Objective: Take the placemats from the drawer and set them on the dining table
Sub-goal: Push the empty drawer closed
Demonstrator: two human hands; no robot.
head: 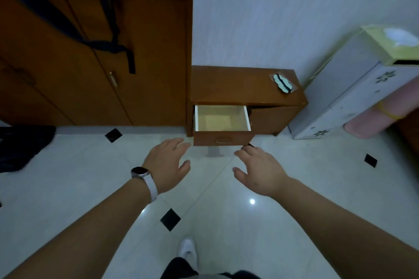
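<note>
1. L hand (169,163): out in front, palm down over the floor (90,165), just short of the drawer (223,139). Grip spread, fingers loose & apart, nothing in it. Watch (140,172) w/ pale strap on that wrist.
2. R hand (258,170): same height, palm down, fingertips near the drawer's front R corner, not touching. Grip spread too, holding nothing.
3. Drawer: pulled out of the L half of a low wooden cabinet (244,90) that stands vs. the wall (272,18). Pale inside.
4. Task item: a flat tan sheet (217,121) lies on the drawer bottom; can't tell if it's a placemat. Neither hand touches it.
5. Cabinet top: small black-&-white wavy item (282,82) near the back R corner.
6. L of cabinet: tall brown cupboard (147,63), black strap (108,29) hanging down its doors.
7. R of cabinet: white unit (340,102) w/ flower print, pink roll (374,120) beside it.
8. Bottom centre: white shoe (188,248) on glossy tiles.
</note>
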